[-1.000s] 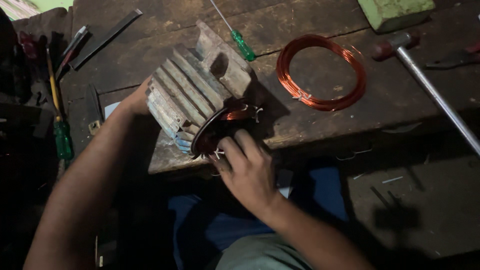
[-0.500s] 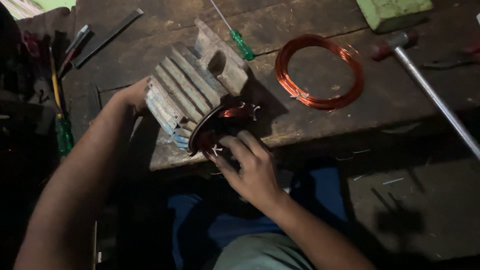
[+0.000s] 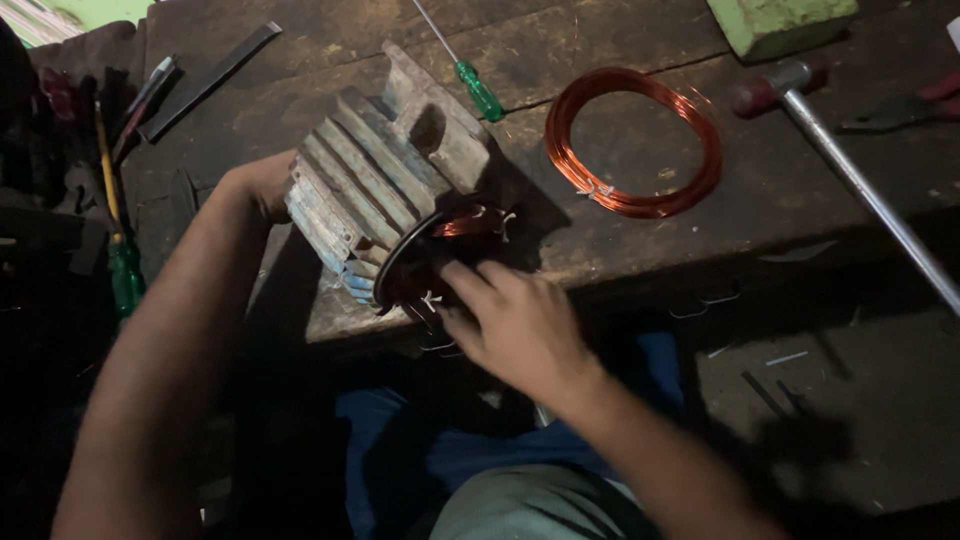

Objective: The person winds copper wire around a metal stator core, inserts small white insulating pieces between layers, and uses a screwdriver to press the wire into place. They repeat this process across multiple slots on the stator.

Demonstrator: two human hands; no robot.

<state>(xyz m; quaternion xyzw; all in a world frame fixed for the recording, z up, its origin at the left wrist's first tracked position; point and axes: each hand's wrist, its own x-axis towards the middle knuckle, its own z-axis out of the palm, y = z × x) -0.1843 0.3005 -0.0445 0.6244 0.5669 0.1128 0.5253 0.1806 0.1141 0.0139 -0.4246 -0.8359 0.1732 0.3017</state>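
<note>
A grey finned motor housing [image 3: 385, 175] lies on its side at the front edge of a dark wooden bench [image 3: 620, 260], its open end facing me. Copper windings [image 3: 462, 224] show inside that round opening. My left hand [image 3: 262, 182] grips the housing's far left end and steadies it. At the open end, my right hand [image 3: 510, 320] has its fingers reaching into the mouth among the windings; what the fingertips pinch is hidden.
A coil of copper wire [image 3: 634, 140] lies right of the housing. A green-handled screwdriver [image 3: 478, 88] sits behind it. A hammer [image 3: 840, 165] with a metal shaft and a green block [image 3: 780, 22] are at the right. More tools [image 3: 118, 200] lie at the left.
My right hand has shifted slightly at the housing's open end, fingers working at the windings. The housing and my left hand stay about where they were.
</note>
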